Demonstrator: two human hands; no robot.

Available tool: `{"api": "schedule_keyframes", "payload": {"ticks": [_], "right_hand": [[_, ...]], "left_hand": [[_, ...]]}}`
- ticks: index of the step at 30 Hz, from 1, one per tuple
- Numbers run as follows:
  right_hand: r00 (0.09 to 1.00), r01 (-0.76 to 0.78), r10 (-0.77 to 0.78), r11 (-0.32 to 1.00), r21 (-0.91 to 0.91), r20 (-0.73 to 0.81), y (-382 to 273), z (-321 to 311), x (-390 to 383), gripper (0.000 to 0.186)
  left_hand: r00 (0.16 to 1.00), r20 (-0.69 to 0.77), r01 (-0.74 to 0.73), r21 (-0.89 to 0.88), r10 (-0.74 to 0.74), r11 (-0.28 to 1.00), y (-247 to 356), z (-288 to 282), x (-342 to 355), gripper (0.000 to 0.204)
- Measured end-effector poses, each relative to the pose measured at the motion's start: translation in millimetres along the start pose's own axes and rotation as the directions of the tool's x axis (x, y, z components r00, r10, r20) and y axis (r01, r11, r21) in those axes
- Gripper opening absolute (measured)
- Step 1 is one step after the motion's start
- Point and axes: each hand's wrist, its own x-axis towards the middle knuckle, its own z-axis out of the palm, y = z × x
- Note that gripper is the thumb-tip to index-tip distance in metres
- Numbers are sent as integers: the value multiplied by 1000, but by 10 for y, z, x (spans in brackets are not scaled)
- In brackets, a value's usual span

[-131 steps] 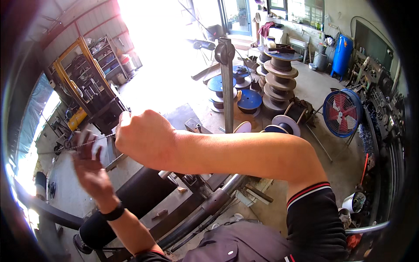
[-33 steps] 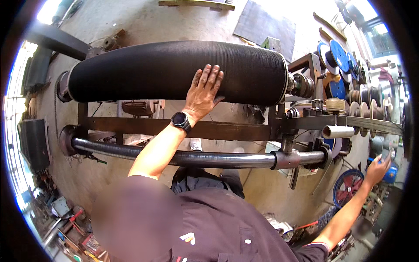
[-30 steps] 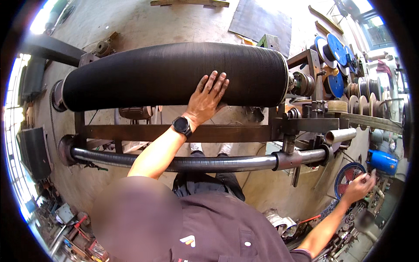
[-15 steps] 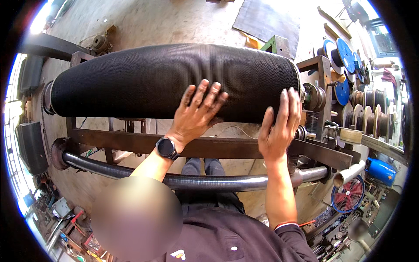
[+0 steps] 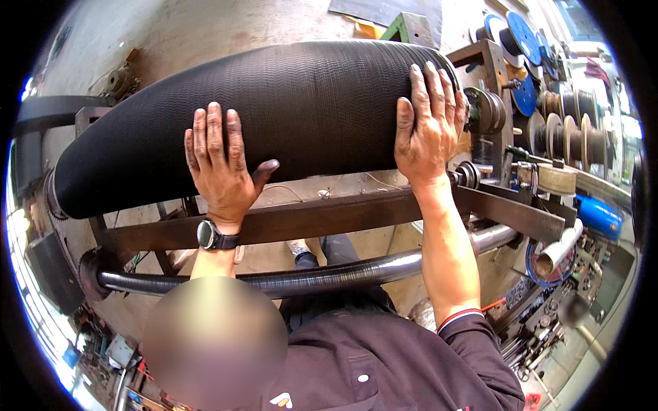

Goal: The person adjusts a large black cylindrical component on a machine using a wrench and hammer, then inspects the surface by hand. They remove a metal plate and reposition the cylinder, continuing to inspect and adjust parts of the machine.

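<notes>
A large black roller with a fine ridged surface lies across a brown metal frame. My left hand, with a dark watch on its wrist, rests on the roller's near side left of the middle, fingers stretched upward and thumb out to the right. Near the roller's right end my right hand lies flat on it, fingers pointing away from me. Neither hand grips anything. Fingertips of both look smudged dark. A shiny dark bar runs parallel to the frame, nearer my body.
Right of the roller are a grooved pulley, blue spools and several wound reels. A blue tank and a pale tube stand lower right. A green bracket rises behind.
My left hand has moved left along the roller. My right hand has shifted farther up and away over its right end. The view has tilted slightly.
</notes>
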Motion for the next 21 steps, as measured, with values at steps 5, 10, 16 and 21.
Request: {"api": "schedule_keyframes", "payload": {"ticks": [5,10,16,21], "right_hand": [[1000,14,-14,999,-29,5,46,20,20,52],[999,47,-48,998,-43,-15,51,45,36,50],[998,41,-42,998,-39,-37,80,71,57,49],[999,28,-30,998,-58,-30,57,73,53,51]], "left_hand": [[1000,-10,-28,0,28,1000,-2,18,54,81],[999,-14,-37,29,38,999,-34,16,66,82],[997,30,-71,-2,71,997,-41,-65,197,76],[997,25,-78,-13,78,997,-34,-86,194,74]]}}
